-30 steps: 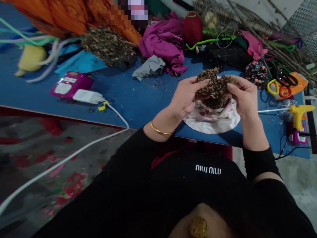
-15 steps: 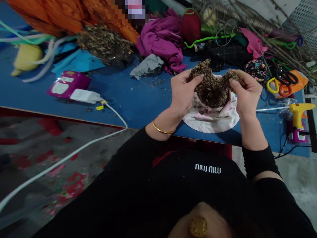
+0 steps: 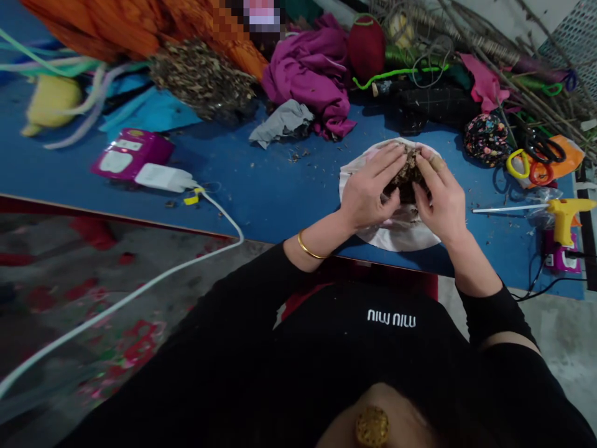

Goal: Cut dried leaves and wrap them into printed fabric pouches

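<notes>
A clump of crumbly brown dried plant material (image 3: 408,174) lies on a round white and pink cloth (image 3: 398,238) near the table's front edge. My left hand (image 3: 367,190) curves over the clump's left side, fingers pressed together on top and thumb at the near side. From the other side my right hand (image 3: 441,194) presses on it the same way, fingers bent over its edge. Both hands cover much of the clump and part of the cloth, so the clump's outline is partly hidden.
On the right are a yellow glue gun (image 3: 565,214), scissors (image 3: 543,146) and a floral cloth ball (image 3: 486,140). Purple fabric (image 3: 310,68), a grey scrap (image 3: 282,121) and a heap of dried leaves (image 3: 200,81) lie behind. A purple power socket (image 3: 133,152) with a white cable sits left.
Both hands have come down and closer together. The plant material they held raised and apart is now pressed onto the cloth beneath their fingers.
</notes>
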`<action>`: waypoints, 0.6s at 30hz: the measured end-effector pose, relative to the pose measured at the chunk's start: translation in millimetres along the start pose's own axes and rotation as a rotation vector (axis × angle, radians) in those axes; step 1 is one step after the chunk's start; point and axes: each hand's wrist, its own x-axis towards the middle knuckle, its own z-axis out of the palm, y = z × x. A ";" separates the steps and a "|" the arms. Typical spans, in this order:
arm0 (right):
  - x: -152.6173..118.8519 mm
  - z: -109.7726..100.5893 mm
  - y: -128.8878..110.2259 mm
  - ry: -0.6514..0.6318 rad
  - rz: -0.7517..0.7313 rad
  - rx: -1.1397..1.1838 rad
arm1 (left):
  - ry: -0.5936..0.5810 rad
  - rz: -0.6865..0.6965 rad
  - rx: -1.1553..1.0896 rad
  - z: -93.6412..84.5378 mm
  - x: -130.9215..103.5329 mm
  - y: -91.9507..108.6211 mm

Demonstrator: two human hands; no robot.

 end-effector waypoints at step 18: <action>-31.8 5.2 0.4 0.040 0.063 0.093 | -0.149 -0.004 -0.041 -9.3 27.4 3.6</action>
